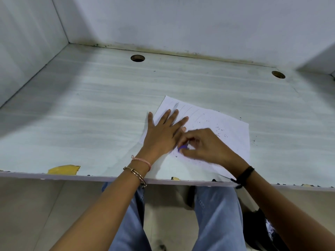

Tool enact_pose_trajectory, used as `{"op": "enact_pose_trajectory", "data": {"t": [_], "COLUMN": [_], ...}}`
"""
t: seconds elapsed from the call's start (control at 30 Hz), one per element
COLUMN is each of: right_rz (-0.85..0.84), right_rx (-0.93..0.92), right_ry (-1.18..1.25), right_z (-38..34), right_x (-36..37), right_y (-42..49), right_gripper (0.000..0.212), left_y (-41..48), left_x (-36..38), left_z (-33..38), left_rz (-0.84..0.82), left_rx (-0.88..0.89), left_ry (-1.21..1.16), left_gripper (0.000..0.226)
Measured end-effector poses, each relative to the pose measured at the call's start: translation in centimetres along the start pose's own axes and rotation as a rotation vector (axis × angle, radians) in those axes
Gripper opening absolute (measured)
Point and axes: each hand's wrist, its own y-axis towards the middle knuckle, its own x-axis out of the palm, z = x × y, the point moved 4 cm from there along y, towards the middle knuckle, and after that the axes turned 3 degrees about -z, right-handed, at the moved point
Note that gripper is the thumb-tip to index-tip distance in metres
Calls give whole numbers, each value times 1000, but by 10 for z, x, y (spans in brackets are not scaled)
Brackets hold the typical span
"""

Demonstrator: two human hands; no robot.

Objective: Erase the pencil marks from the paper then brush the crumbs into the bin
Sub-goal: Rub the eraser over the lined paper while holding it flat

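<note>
Paper (226, 124) lies on the table (90, 105) near its front edge, turned at an angle, right in front of the seated person. The left hand (163, 134) lies flat on the sheet's left part, fingers straight and spread, pressing it down so it can't slide; that grip is fully open and holds nothing. The right hand (204, 145) has its fingers curled in a tight pinch round a small purple eraser (182, 148), whose tip meets the sheet just beside the heel of the left hand, toward the near-left corner.

Judging by how things lie, the erasing is under way but not finished. Several faint slanted pencil lines (188, 109) show on the far part of the sheet, just beyond the left fingertips, and a few dark marks sit close to the eraser. Dark crumbs (220, 129) are scattered over the middle and right of the sheet, with a few specks on the table just off its right edge, so a fair share of the rubbing looks done. What's left: clear the far lines and the marks by the eraser, then sweep the crumbs together, stray ones included, and get them into the bin. No brushing has begun. A dark shape (261, 225) on the floor under the table to the right may be the bin, but I cannot tell for sure
</note>
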Motion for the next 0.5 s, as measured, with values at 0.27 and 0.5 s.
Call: {"op": "enact_pose_trajectory", "data": {"t": [0.27, 0.5], "right_rz": [130, 11], "right_rx": [13, 12], "right_ry": [-42, -30], "right_z": [6, 4], "right_x": [-9, -9], "right_y": [9, 5], "right_gripper": [10, 8], "left_y": [-1, -1], "left_x": [0, 1], "left_z": [0, 1], "left_rz": [-3, 25], "left_rx": [14, 4], "left_ry": [87, 40], "left_gripper": [53, 50]}}
